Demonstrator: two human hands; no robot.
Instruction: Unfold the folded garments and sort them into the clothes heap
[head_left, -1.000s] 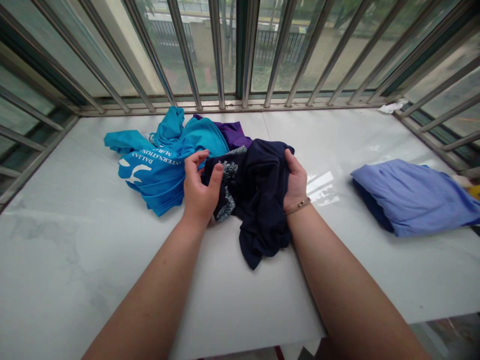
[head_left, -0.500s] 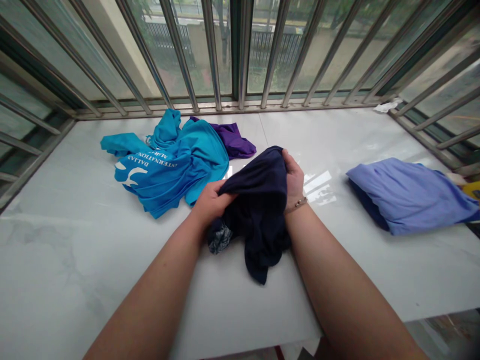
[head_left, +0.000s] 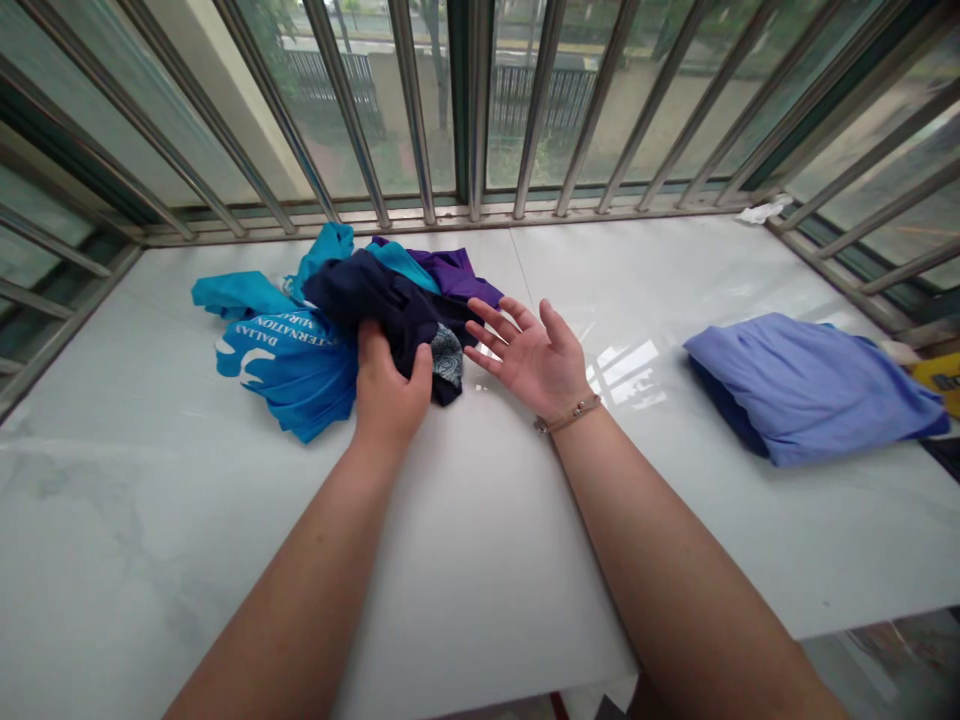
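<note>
Closest in, both bare forearms (head_left: 675, 540) extended over the glossy white surface (head_left: 480, 560). A thin bracelet (head_left: 570, 415) circled the right wrist. Just beyond it, the right hand (head_left: 536, 365) was spread, palm turned up, its fingertips close to the navy garment (head_left: 360, 285); whether they touched it could not be told. The left hand (head_left: 391, 395) pinched that garment between thumb and fingers, its patterned patch (head_left: 448, 358) showing beside the thumb. The navy bundle lay bunched over a blue shirt (head_left: 300, 375) with white lettering. Well apart, to the right, a periwinkle garment (head_left: 810, 385) sat near a yellow object (head_left: 941, 378). Behind the navy cloth was a purple garment (head_left: 457, 270). Farther back, a crumpled white scrap (head_left: 763, 210) rested by the metal bars (head_left: 420, 120), and past the window glass stood a fence (head_left: 540, 95).
</note>
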